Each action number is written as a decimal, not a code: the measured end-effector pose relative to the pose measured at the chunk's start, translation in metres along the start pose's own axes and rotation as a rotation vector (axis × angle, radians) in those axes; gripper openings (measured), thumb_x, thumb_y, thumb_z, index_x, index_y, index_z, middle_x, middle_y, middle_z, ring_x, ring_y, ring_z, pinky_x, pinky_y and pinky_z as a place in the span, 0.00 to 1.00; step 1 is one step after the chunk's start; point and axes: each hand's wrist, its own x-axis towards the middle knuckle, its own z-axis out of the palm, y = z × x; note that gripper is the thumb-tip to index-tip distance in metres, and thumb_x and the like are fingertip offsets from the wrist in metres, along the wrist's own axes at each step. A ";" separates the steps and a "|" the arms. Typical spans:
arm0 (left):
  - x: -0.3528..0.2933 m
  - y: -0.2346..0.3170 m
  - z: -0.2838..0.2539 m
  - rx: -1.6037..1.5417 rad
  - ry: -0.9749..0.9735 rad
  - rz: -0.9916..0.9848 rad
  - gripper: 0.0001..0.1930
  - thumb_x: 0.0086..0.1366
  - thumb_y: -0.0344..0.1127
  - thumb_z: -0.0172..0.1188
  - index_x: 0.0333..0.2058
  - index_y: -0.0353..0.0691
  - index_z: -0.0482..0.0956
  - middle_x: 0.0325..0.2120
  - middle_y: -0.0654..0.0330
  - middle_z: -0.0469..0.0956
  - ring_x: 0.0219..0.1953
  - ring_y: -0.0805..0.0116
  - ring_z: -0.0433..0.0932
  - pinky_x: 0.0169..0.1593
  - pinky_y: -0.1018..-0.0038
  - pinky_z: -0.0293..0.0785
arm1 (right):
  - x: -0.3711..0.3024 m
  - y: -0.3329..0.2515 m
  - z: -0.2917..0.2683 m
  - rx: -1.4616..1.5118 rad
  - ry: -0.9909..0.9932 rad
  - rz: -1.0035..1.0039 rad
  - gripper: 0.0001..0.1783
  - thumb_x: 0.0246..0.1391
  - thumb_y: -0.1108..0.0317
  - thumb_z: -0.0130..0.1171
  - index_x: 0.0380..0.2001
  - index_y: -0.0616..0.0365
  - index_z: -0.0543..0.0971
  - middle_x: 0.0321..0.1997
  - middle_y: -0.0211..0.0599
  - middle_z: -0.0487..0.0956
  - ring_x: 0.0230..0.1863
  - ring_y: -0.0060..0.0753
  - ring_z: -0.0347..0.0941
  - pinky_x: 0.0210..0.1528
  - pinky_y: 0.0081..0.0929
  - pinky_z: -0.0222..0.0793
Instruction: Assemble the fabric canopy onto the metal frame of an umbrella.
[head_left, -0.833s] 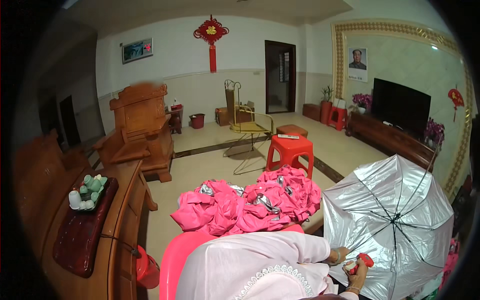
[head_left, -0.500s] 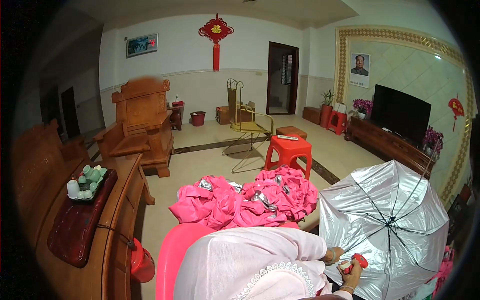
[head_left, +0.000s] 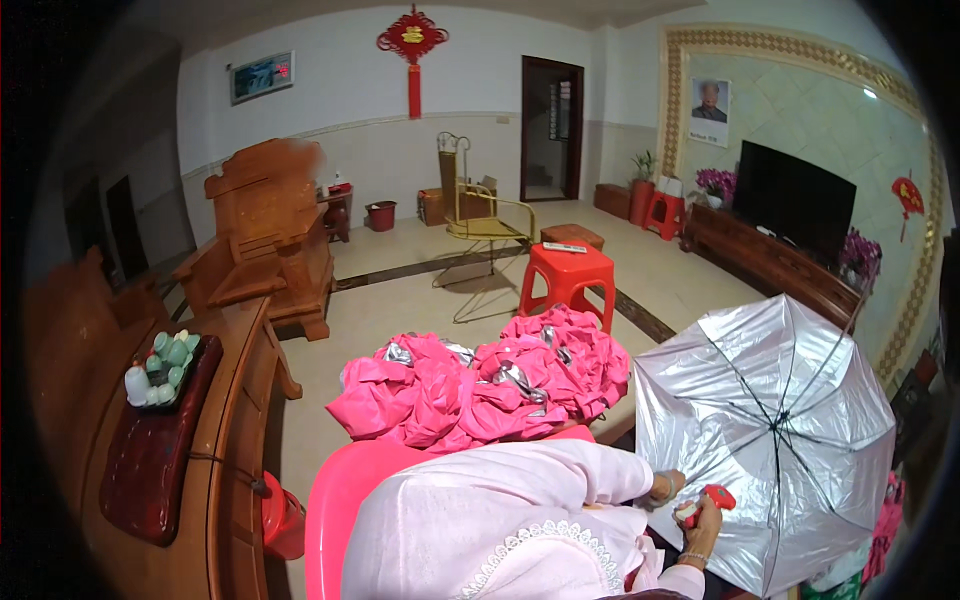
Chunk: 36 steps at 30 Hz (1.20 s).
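An open umbrella (head_left: 680, 400) with a silver inner side, dark ribs and a central shaft lies tilted at the right, its underside facing me. At its near left edge my left hand (head_left: 664, 487) is closed on the canopy rim; the fingertips are small and partly hidden. Just right of it, my right hand (head_left: 705, 524) wraps around a small red-and-white object (head_left: 718, 497), whose kind I cannot make out. That hand is in front of the silver fabric. A large heap of pink fabric with silver patches (head_left: 430, 390) lies ahead of me, left of the umbrella.
A red plastic stool (head_left: 568, 275) with a remote on top stands beyond the pink heap. Farther off is a gold metal chair (head_left: 490, 225). At left, a wooden table (head_left: 235, 400) bears a dark red tray (head_left: 150, 480) with cups. A red bin (head_left: 283, 520) stands beside it.
The view has tilted down slightly, so the room sits higher in the picture. Both hands remain at the umbrella's near left edge, the right hand still around the red-and-white object.
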 end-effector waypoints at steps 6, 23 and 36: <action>0.001 -0.027 -0.013 -0.145 0.246 0.421 0.12 0.41 0.40 0.60 0.20 0.37 0.78 0.25 0.50 0.73 0.35 0.57 0.71 0.46 0.67 0.63 | 0.027 -0.010 -0.015 -0.934 -0.077 -0.832 0.08 0.44 0.63 0.52 0.21 0.52 0.67 0.15 0.30 0.65 0.16 0.27 0.64 0.16 0.27 0.56; 0.025 -0.111 -0.197 0.487 -0.165 -0.049 0.12 0.49 0.33 0.55 0.33 0.35 0.78 0.37 0.45 0.74 0.41 0.52 0.74 0.43 0.64 0.70 | -0.080 -0.102 -0.002 -1.388 0.606 -0.549 0.14 0.42 0.69 0.47 0.32 0.69 0.66 0.26 0.63 0.73 0.32 0.62 0.70 0.36 0.49 0.64; 0.011 0.077 -0.131 -0.062 0.030 0.140 0.18 0.50 0.44 0.54 0.32 0.33 0.75 0.35 0.45 0.73 0.39 0.55 0.74 0.41 0.65 0.70 | -0.041 -0.079 -0.025 -1.127 0.491 -0.373 0.18 0.45 0.60 0.50 0.32 0.67 0.70 0.24 0.48 0.75 0.27 0.43 0.74 0.30 0.32 0.67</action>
